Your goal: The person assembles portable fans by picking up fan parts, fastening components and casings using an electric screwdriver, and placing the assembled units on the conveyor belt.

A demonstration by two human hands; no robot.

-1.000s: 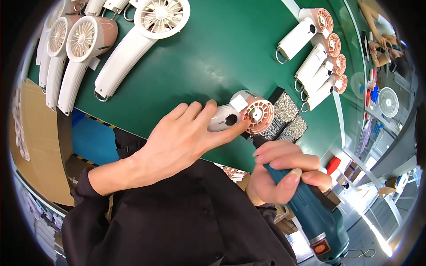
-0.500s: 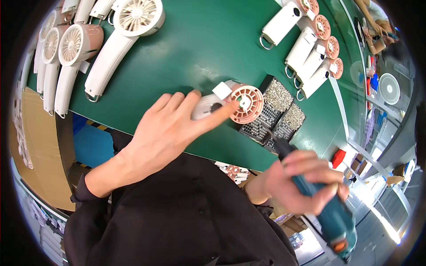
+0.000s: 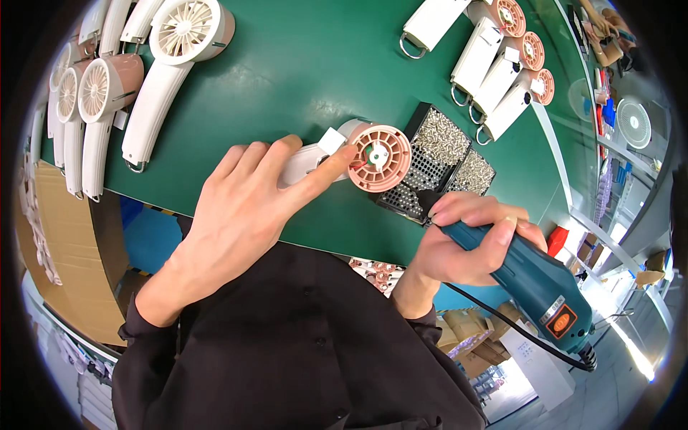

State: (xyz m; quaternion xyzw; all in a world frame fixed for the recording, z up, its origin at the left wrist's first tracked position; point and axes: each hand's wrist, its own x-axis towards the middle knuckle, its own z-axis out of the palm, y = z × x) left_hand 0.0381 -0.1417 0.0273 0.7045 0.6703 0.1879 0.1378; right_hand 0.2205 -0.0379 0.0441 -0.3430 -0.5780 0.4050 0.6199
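My left hand (image 3: 247, 197) lies over a white handheld fan (image 3: 297, 163), gripping its handle, with the index finger stretched to the rim of its round pink head (image 3: 396, 172). The head faces up without a grille, showing spokes, a white centre and red and green wires. A small white square piece (image 3: 331, 140) sticks up beside it. In my right hand (image 3: 466, 240) is a teal electric screwdriver (image 3: 537, 276) with a black cord, its front pointing at the perforated part of a black screw tray (image 3: 417, 118). My fingers and the dark nose hide its tip.
Silver screws (image 3: 441, 136) fill the tray's far parts. Several fans with grilles, such as one large white fan (image 3: 161, 97), lie at the left of the green table (image 3: 301, 64). More opened fans (image 3: 476, 57) lie at the far right. Another person's arm (image 3: 598, 29) shows beyond.
The view has shifted slightly. My right hand has moved up and left with the screwdriver, whose body has swung to a flatter angle. My left hand still grips the fan.
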